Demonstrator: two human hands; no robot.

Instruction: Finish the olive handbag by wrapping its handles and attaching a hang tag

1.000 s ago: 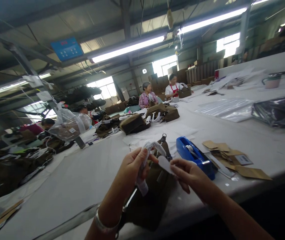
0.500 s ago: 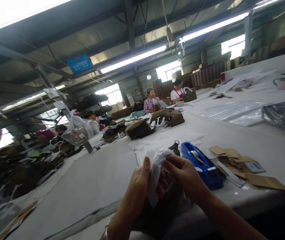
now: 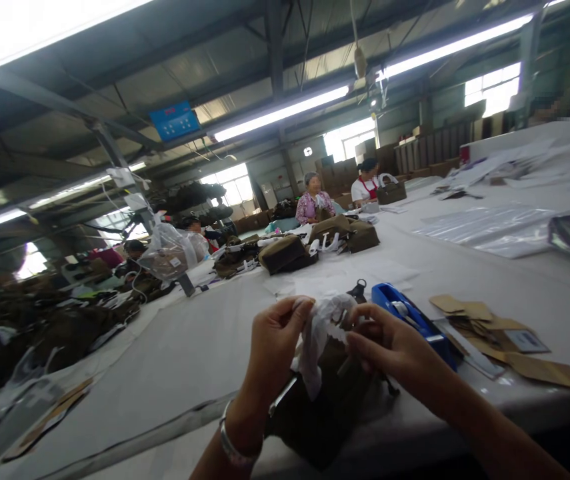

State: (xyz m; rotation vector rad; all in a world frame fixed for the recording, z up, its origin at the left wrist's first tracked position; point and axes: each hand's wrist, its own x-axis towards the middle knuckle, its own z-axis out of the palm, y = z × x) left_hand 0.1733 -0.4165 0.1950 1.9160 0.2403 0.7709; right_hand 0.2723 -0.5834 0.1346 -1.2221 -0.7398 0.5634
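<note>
My left hand (image 3: 275,340) and my right hand (image 3: 395,347) both pinch a crumpled strip of white wrapping paper (image 3: 321,333), held just above a dark olive bag (image 3: 325,407) that lies on the white table (image 3: 185,360) in front of me. The paper hangs down between my hands over the bag. A metal clasp (image 3: 359,291) of the bag shows behind the paper. A blue tape dispenser (image 3: 409,320) stands on the table just right of my right hand.
Brown card pieces (image 3: 495,333) lie right of the dispenser. More olive bags (image 3: 289,253) sit further along the table, where two people (image 3: 339,193) work at the far end. Clear plastic sheets (image 3: 485,223) lie at the right. Dark goods pile up on the left (image 3: 55,327).
My hands came together on the white paper, which went from a flat strip to a crumpled wrap. The camera view drifted slightly, shifting the scene to the right.
</note>
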